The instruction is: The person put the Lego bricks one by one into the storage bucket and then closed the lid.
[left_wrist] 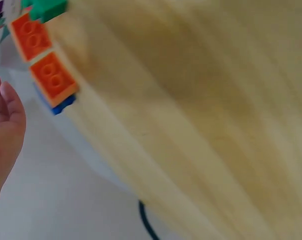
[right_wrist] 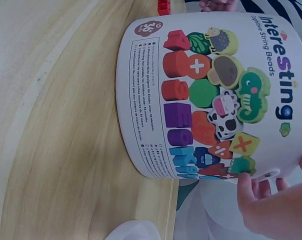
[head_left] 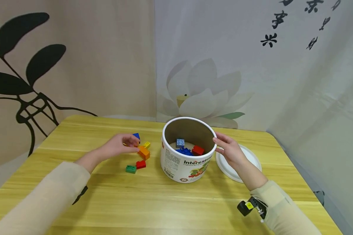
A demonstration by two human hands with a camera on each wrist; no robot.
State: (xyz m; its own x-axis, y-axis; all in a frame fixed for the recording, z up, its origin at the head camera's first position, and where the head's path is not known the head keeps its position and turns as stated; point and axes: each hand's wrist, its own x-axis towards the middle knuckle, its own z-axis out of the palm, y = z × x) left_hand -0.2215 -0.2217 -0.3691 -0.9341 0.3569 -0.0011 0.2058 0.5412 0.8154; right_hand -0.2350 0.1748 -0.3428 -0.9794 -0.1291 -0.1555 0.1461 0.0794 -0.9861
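Note:
A white printed tub (head_left: pixel 176 164) stands upright on the table, with a light blue block (head_left: pixel 180 143), dark blue blocks (head_left: pixel 184 151) and a red block (head_left: pixel 198 150) inside. My right hand (head_left: pixel 230 151) holds its right side at the rim; in the right wrist view, fingers (right_wrist: pixel 245 187) touch the printed wall. To the tub's left, my left hand (head_left: pixel 125 143) hovers by the orange blocks (head_left: pixel 144 152), fingers loosely bent. The left wrist view shows that hand (left_wrist: pixel 6 112) beside two orange blocks (left_wrist: pixel 53 77), with a gap between and nothing gripped.
Near the left hand lie a blue block (head_left: pixel 136 135) and a yellow block (head_left: pixel 147 144). Closer to me are a green block (head_left: pixel 130 169) and a red block (head_left: pixel 141 164). A white round lid (head_left: pixel 251 160) lies right of the tub on the wooden table (head_left: pixel 164 209). A printed curtain hangs behind.

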